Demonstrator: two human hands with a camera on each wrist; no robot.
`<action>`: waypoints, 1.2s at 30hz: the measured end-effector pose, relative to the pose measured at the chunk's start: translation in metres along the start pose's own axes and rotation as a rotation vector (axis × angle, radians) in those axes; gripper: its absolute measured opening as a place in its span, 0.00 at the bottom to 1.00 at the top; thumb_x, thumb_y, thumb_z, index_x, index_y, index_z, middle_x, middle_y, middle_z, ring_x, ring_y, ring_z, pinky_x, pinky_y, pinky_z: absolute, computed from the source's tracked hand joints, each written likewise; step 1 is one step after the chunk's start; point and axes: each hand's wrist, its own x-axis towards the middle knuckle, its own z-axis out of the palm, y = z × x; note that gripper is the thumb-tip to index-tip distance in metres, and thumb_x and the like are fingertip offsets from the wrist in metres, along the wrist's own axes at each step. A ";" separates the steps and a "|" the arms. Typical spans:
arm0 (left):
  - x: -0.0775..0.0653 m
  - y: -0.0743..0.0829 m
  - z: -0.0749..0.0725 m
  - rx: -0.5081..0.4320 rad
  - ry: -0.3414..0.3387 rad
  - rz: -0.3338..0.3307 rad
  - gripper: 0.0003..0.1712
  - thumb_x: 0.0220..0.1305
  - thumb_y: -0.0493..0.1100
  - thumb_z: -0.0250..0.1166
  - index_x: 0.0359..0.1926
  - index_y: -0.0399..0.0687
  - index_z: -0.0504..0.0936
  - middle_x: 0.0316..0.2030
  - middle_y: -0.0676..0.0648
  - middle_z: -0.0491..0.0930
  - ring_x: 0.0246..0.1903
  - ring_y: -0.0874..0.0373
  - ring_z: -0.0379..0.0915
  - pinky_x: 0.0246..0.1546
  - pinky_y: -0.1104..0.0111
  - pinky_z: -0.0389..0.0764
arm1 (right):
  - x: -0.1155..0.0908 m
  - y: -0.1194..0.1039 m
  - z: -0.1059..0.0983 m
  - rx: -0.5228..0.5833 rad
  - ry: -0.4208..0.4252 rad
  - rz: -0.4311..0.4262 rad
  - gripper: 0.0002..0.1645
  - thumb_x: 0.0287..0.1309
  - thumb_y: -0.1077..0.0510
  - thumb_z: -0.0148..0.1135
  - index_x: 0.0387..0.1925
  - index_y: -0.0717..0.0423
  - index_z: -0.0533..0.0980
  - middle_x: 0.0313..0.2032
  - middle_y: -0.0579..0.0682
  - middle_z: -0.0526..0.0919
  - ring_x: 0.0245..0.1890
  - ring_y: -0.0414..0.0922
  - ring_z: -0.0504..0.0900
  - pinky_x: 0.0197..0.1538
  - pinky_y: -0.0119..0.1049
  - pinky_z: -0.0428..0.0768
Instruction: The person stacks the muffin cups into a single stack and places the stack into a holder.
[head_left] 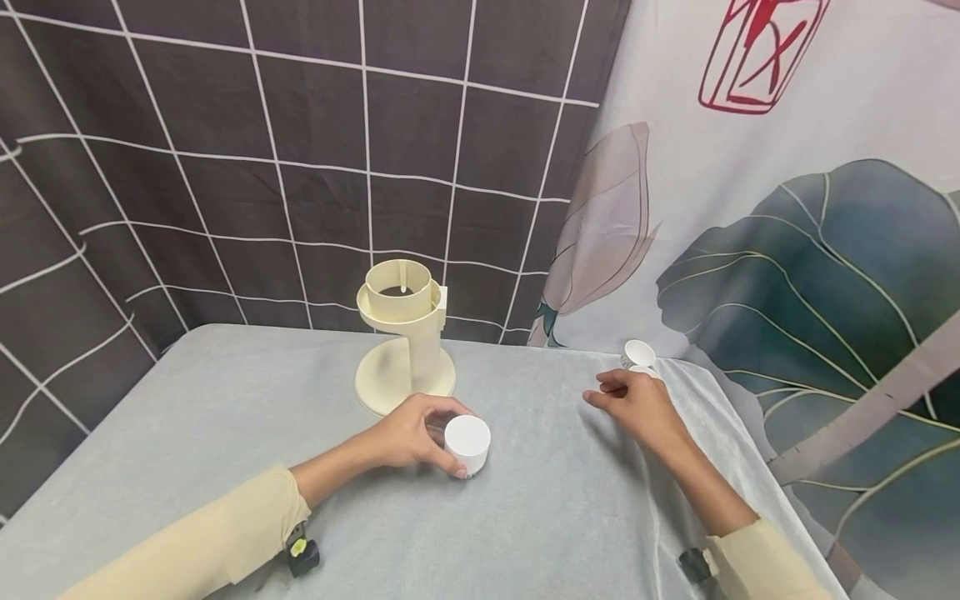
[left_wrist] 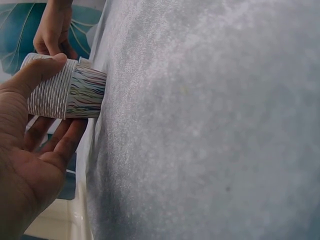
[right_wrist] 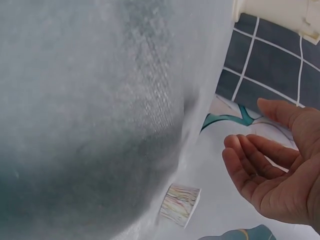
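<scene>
My left hand (head_left: 411, 435) grips a stack of paper cups (head_left: 467, 442) near the middle of the table, thumb on one side and fingers round the other. In the left wrist view the nested rims of the stack show as ridges, and the lowest cup has a wavy coloured line pattern. My right hand (head_left: 639, 408) is off to the right with its fingers loosely bent and nothing in them. Just beyond it, by the back edge, is a white paper cup (head_left: 637, 353), partly hidden by another white shape. The right wrist view shows a patterned paper cup (right_wrist: 180, 205) below the hand.
A cream cup-holder-like stand (head_left: 405, 333) with a ring on top and a round base is at the back of the table, behind my left hand. A pale grey cloth (head_left: 225, 400) covers the table. A dark grid-patterned curtain (head_left: 315, 125) and a leaf-printed one hang behind.
</scene>
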 end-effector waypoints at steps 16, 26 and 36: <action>0.001 0.002 0.001 -0.020 0.001 -0.001 0.34 0.45 0.31 0.90 0.57 0.36 0.91 0.53 0.41 0.91 0.50 0.61 0.88 0.54 0.70 0.93 | 0.009 0.009 -0.014 -0.060 0.008 0.023 0.30 0.71 0.47 0.78 0.60 0.67 0.88 0.51 0.63 0.95 0.51 0.58 0.93 0.52 0.48 0.89; 0.000 0.002 0.000 -0.028 -0.004 -0.009 0.35 0.44 0.31 0.90 0.58 0.35 0.90 0.53 0.41 0.92 0.50 0.61 0.88 0.54 0.71 0.93 | 0.011 0.016 -0.016 -0.059 0.033 0.015 0.28 0.70 0.49 0.78 0.58 0.68 0.88 0.50 0.64 0.95 0.50 0.59 0.93 0.50 0.45 0.88; 0.001 0.002 0.000 -0.031 -0.005 -0.012 0.35 0.44 0.30 0.90 0.57 0.35 0.90 0.53 0.41 0.91 0.50 0.59 0.88 0.53 0.71 0.93 | 0.015 0.024 -0.020 -0.078 0.039 0.036 0.29 0.71 0.48 0.77 0.60 0.67 0.87 0.51 0.64 0.95 0.52 0.60 0.93 0.53 0.48 0.87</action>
